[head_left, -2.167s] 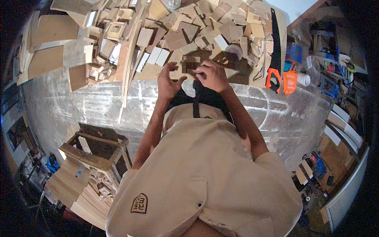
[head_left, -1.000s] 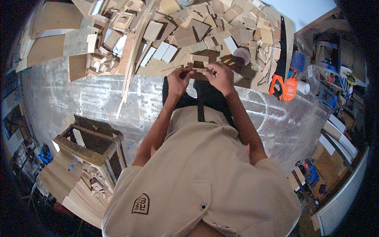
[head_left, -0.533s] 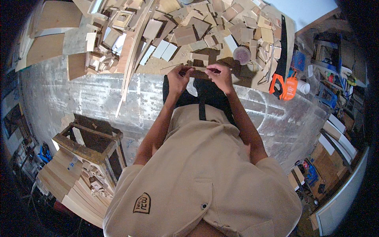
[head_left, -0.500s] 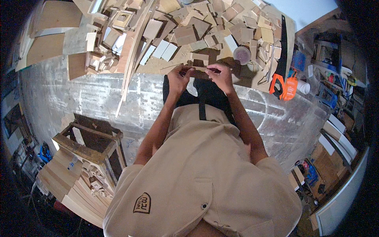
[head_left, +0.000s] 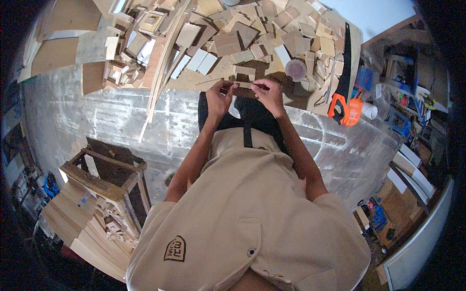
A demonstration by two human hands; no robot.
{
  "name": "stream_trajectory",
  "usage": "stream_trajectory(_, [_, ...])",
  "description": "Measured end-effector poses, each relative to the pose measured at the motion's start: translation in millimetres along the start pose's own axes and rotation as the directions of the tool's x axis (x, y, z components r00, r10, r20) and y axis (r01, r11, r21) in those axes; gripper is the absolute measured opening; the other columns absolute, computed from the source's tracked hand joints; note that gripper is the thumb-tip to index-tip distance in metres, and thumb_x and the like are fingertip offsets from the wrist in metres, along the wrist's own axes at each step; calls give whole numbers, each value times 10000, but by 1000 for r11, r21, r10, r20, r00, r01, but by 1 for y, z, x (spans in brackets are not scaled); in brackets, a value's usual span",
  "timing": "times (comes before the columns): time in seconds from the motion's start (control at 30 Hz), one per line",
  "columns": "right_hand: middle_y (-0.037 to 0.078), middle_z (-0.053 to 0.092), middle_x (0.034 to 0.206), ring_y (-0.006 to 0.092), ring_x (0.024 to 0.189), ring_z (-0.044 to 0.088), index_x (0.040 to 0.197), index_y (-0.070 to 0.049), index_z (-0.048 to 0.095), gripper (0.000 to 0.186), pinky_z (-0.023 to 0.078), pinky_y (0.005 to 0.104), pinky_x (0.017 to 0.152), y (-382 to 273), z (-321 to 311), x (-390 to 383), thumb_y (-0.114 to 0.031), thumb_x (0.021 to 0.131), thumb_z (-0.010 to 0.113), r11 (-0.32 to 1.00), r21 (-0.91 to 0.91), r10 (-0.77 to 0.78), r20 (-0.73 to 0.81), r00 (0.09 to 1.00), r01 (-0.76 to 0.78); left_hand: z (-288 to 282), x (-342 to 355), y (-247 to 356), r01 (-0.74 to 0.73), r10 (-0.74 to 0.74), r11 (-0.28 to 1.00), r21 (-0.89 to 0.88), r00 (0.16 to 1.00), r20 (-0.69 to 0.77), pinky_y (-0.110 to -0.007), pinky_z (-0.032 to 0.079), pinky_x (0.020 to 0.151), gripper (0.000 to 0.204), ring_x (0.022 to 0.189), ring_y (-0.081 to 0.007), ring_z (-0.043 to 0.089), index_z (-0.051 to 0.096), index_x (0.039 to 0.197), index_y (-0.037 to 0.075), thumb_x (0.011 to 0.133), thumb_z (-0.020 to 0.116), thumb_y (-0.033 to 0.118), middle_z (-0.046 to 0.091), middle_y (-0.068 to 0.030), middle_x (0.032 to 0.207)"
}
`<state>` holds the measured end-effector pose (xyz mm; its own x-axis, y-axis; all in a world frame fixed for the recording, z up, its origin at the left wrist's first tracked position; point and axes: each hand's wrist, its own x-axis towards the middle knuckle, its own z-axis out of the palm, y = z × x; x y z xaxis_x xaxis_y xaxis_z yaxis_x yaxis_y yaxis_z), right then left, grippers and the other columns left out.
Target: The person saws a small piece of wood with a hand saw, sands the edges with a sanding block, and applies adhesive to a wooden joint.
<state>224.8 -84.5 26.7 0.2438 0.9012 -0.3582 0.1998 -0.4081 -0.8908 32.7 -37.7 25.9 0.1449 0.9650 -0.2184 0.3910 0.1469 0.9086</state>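
Left hand: [head_left: 219, 98] fingers curled, pinching the left end of a small wood piece [head_left: 244, 86].
Right hand: [head_left: 268, 94] fingers bent, gripping the right end of the same piece.
Wood piece: between both hands, held in front of the chest, above the floor [head_left: 97, 121].
Beyond hands: scattered wood offcuts [head_left: 228, 43]; a round tub [head_left: 295, 69] just right.
Far right: saw [head_left: 342, 82] with orange handle.

Wood offcuts [head_left: 242, 34] lie beyond the hands; handsaw [head_left: 342, 82] to their right.

Woodworking shop: offcut pile [head_left: 252, 34], handsaw [head_left: 342, 72]
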Motion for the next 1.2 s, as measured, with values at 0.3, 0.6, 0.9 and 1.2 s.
stream_trajectory(0.3, [67, 691, 783, 113, 609, 650, 965, -9, 695, 182, 536, 266, 559, 9, 3, 2, -149, 860, 745, 1000, 16, 12, -9, 1000, -12, 3, -1, -9, 28, -29, 996, -85, 1000, -12, -291, 524, 632, 189, 660, -146, 668, 725, 913, -6, 846, 754, 168, 716, -118, 756])
stream_trajectory(0.6, [49, 681, 761, 85, 589, 632, 980, 7, 687, 177, 524, 239, 516, 12, 2, 4, -119, 865, 735, 1000, 4, -31, 14, 999, 31, 6, -1, -7, 87, -92, 987, -136, 995, -29, -291, 524, 650, 181, 689, -138, 674, 718, 886, -4, 853, 744, 172, 721, -102, 764])
stream_trajectory(0.9, [74, 692, 755, 126, 642, 656, 931, -7, 704, 185, 538, 281, 602, 14, 0, 6, -153, 831, 760, 998, -36, -42, 2, 999, 42, 7, 1, -11, 114, -113, 983, -142, 993, 18, -282, 516, 676, 240, 717, -135, 655, 710, 906, -26, 858, 757, 204, 717, -93, 797])
stream_trajectory(1.2, [55, 654, 711, 95, 568, 630, 962, 9, 682, 171, 501, 246, 496, 17, 3, 6, -121, 864, 736, 983, -48, -180, -21, 983, 179, 12, 2, -21, 81, -89, 980, -184, 995, -40, -285, 514, 676, 272, 723, -131, 645, 695, 975, -14, 832, 779, 202, 710, -89, 806])
